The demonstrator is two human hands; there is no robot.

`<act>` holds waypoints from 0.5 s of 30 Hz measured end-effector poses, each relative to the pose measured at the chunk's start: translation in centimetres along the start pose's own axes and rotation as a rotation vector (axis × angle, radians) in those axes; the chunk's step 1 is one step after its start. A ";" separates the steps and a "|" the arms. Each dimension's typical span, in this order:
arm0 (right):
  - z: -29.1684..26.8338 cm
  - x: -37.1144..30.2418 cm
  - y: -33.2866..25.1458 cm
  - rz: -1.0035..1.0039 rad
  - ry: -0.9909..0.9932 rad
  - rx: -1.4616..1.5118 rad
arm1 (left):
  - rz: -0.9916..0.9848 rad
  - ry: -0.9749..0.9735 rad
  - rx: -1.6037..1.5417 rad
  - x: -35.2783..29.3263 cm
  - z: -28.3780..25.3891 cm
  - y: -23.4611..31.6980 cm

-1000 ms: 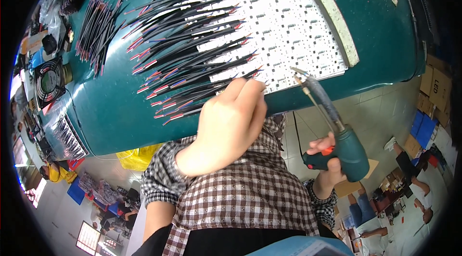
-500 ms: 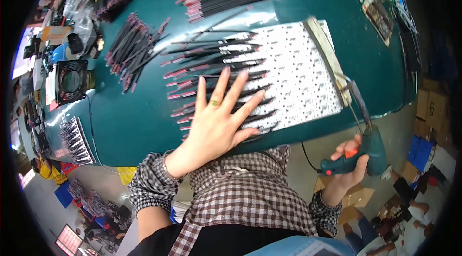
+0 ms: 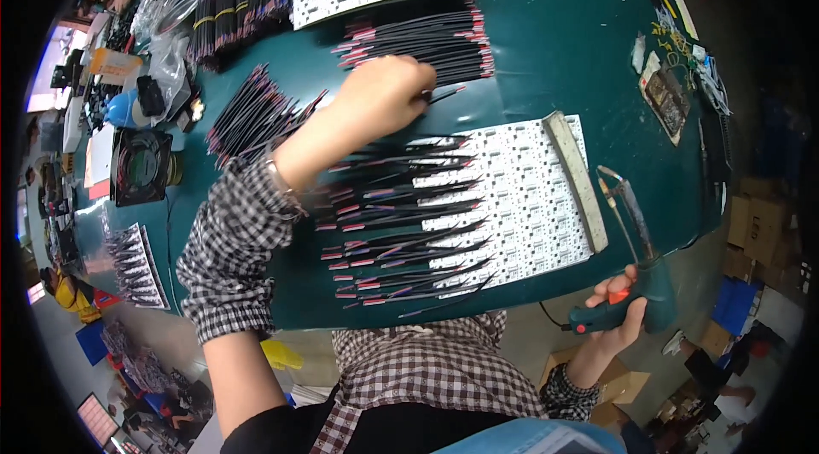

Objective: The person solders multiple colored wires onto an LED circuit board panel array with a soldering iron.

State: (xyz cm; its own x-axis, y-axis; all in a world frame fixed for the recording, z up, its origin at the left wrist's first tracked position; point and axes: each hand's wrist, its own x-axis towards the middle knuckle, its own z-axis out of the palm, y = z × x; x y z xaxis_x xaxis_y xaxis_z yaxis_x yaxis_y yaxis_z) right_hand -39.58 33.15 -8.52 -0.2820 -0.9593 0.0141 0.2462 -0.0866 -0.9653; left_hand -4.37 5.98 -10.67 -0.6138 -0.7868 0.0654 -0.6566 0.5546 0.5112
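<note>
The left arm, in a checked sleeve, extends from the lower left up and across the green table [image 3: 537, 53], its forearm passing over the upper wires of the nearer row; the right forearm rises from the lower right at the table's near edge; the left hand [image 3: 388, 94] is turned back upward with its fingers curled, and the right hand [image 3: 621, 309] is set low, palm upward; the right hand is closed about the handle of a green soldering gun [image 3: 657, 292], fingers beside the orange trigger [image 3: 618, 296], barrel directed away from the body, with the bent tip near the right side of a metal bar [image 3: 573, 177]; the left fingertips are hidden, and one wire end [image 3: 448, 96] projects just beyond them, so whether that wire is pinched or merely touched cannot be told; the white circuit sheet [image 3: 533, 206] lies below and right of the left hand and left of the gun, the bar resting across its right part; the nearer row of black wires [image 3: 397, 245] overlaps the sheet's left part, their stripped-colour ends extending left over the table; the stacked black wires [image 3: 435, 44] lie just beyond the left hand.
</note>
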 end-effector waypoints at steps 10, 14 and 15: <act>-1.0 0.0 0.0 0.010 0.077 -0.032 | 0.125 0.146 0.379 4.9 2.3 1.7; -0.9 0.0 -0.2 0.035 0.119 0.008 | 0.034 0.202 0.240 6.0 1.6 -0.6; -1.0 0.0 -0.4 0.041 0.119 0.022 | 0.028 0.142 0.259 6.3 1.3 -0.7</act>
State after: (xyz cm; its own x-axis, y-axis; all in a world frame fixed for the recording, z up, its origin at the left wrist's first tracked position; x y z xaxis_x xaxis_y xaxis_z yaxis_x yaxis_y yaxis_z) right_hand -40.59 33.47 -8.38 -0.3787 -0.9237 -0.0572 0.2796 -0.0553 -0.9585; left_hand -8.36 1.05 -11.73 -0.5780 -0.7899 0.2048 -0.7414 0.6132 0.2728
